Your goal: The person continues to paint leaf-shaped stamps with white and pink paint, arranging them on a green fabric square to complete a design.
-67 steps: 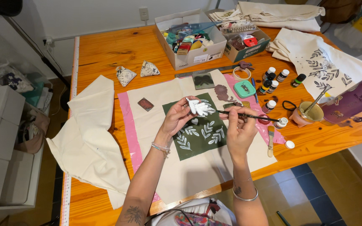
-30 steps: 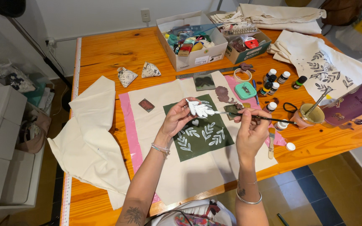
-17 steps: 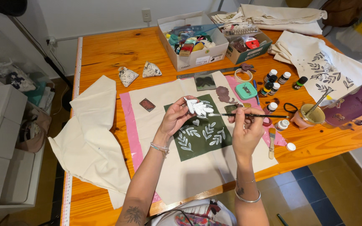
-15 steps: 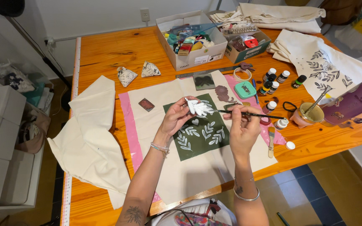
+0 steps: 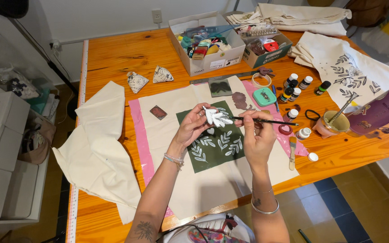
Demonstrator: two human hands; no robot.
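Your left hand (image 5: 193,127) pinches the leaf stamp (image 5: 216,117) by its left edge, over the green cloth (image 5: 217,143) mid-table. The stamp looks light, stiff and wet with white paint, so grip the edges only. Its lobes point right, toward the brush (image 5: 263,120). Your right hand (image 5: 257,137) pinches the brush mid-shaft, long axis left-right, tip at the stamp.

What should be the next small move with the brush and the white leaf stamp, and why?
Probably draw the thin brush on along the leaf-shaped stamp. The right hand has its tip at the stamp's edge, while the left hand holds the stamp, already white, above the dark green cloth, which bears white leaf prints.
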